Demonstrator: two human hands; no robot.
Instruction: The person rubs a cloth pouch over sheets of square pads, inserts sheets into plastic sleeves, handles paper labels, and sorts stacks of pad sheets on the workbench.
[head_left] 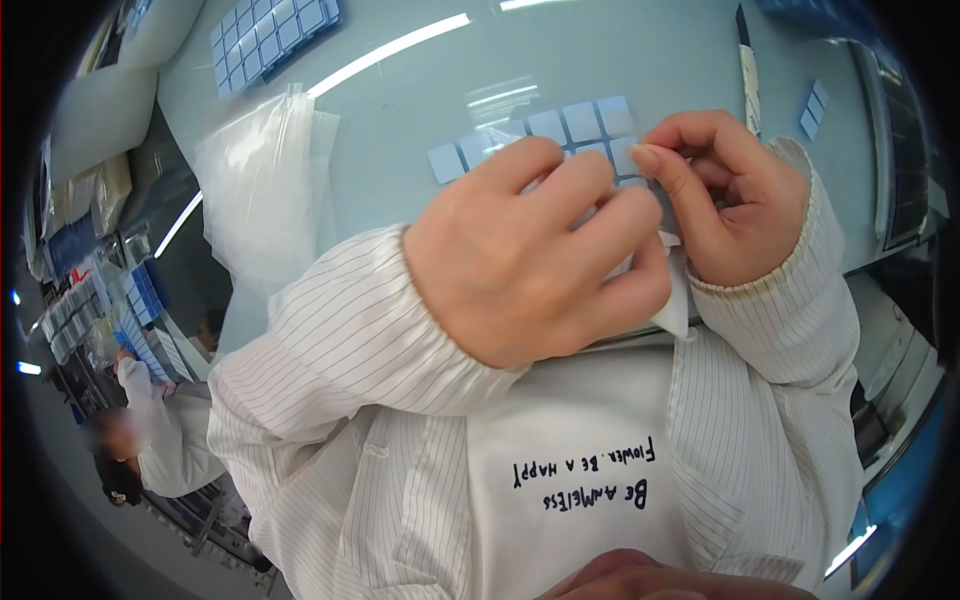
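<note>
Pale blue square pieces (583, 122) lie in rows on the glass-topped table, partly covered by my hands. My left hand (540, 250) is over their lower part, back up, with fingers curled inward; its fingertips and whatever they hold are hidden. At the right end of the rows, my right hand (728, 190) has thumb and index finger pinched together against the edge of a square; what lies between them is too small to tell. Below and between the hands, a white pointed piece (674, 305) shows, partly hidden by my left hand.
Clear plastic bags (265, 180) lie to the left. Another sheet of blue squares (268, 40) is at the upper left. A pen-like tool (748, 75) and a small blue strip (813, 108) lie at the right. A co-worker (165, 435) is at the far left.
</note>
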